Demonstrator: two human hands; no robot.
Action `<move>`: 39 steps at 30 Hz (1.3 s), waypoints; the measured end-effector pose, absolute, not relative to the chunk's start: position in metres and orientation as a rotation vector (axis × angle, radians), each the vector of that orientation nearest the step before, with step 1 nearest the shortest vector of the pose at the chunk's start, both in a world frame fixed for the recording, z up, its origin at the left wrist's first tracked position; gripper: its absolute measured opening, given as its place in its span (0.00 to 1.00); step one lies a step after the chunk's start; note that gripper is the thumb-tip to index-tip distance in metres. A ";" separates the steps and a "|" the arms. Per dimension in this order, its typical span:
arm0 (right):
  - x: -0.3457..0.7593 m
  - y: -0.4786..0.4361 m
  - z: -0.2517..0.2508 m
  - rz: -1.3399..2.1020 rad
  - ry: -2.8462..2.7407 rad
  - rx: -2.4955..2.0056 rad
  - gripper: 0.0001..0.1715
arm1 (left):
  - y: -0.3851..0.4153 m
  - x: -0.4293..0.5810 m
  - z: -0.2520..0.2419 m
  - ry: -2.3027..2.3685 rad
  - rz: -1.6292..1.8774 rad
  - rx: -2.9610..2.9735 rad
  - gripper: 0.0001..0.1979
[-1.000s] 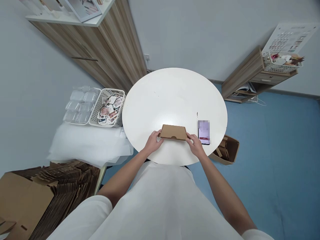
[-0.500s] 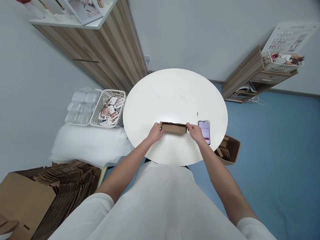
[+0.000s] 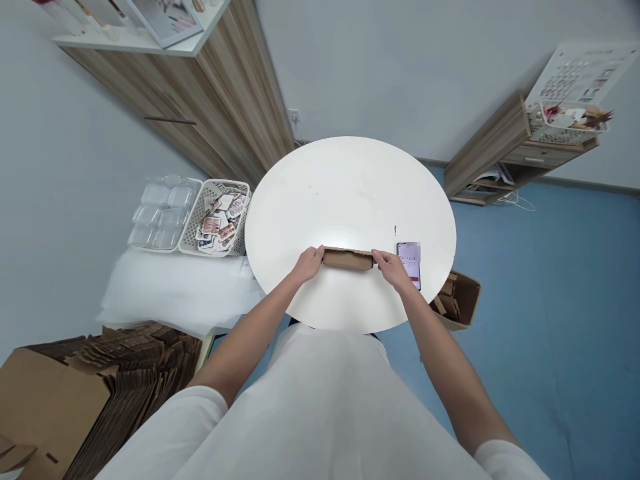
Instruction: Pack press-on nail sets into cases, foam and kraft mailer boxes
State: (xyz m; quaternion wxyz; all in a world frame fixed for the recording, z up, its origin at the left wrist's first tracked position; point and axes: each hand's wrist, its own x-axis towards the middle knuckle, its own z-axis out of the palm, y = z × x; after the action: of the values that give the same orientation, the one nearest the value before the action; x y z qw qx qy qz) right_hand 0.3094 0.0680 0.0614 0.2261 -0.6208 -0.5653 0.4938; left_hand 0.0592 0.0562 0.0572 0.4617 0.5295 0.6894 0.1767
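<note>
A small brown cardboard box (image 3: 349, 259), long and narrow, is held near the front of the round white table (image 3: 345, 193). My left hand (image 3: 309, 262) grips its left end, with the fingers closed at the corner. At the opposite end, my right hand (image 3: 389, 265) pinches the right corner. A dark gap shows along the box's far edge; its inside is mostly hidden. Just right of my right hand lies a phone (image 3: 411, 267) with a timer on its screen.
Left of the table stand a white basket of printed cards (image 3: 218, 220), clear plastic cases (image 3: 163, 212) and white translucent sheets (image 3: 175, 287). Flattened cardboard (image 3: 145, 373) is stacked at lower left. An open carton (image 3: 467, 300) with folded boxes sits on the floor at right.
My left hand has shifted slightly on the box's left end, its thumb moving back from the front face. The dark opening along the far edge looks narrower.
</note>
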 end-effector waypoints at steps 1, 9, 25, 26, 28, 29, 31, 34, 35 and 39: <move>0.310 0.068 0.060 1.370 -1.552 -1.701 0.30 | 0.057 0.058 0.057 1.681 0.436 1.261 0.27; 0.314 0.070 0.054 1.484 -1.420 -1.692 0.29 | 0.061 0.051 0.057 1.546 0.460 1.161 0.25; 0.312 0.059 0.042 1.674 -1.257 -1.735 0.32 | 0.049 0.043 0.040 1.455 0.441 1.217 0.24; 0.312 0.060 0.044 1.692 -1.244 -1.746 0.32 | 0.050 0.044 0.041 1.454 0.443 1.230 0.23; 0.311 0.061 0.046 1.741 -1.202 -1.766 0.32 | 0.051 0.045 0.043 1.460 0.446 1.238 0.22; 0.311 0.061 0.047 1.761 -1.179 -1.772 0.33 | 0.052 0.046 0.043 1.466 0.443 1.234 0.21; 0.310 0.060 0.046 1.774 -1.144 -1.772 0.33 | 0.051 0.049 0.044 1.496 0.432 1.208 0.21; 0.309 0.054 0.043 1.741 -1.131 -1.744 0.32 | 0.046 0.054 0.045 1.601 0.423 1.178 0.27; 0.308 0.050 0.042 1.725 -1.134 -1.732 0.31 | 0.044 0.056 0.045 1.649 0.420 1.183 0.29; 0.305 0.034 0.039 1.674 -1.119 -1.662 0.29 | 0.031 0.066 0.045 1.775 0.388 1.261 0.34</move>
State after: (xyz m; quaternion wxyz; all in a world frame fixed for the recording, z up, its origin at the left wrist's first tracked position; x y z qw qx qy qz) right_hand 0.3053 0.0337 0.0393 0.2623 -0.6141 -0.4135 0.6189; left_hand 0.0664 0.0314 0.0451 0.4485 0.5095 0.7174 0.1568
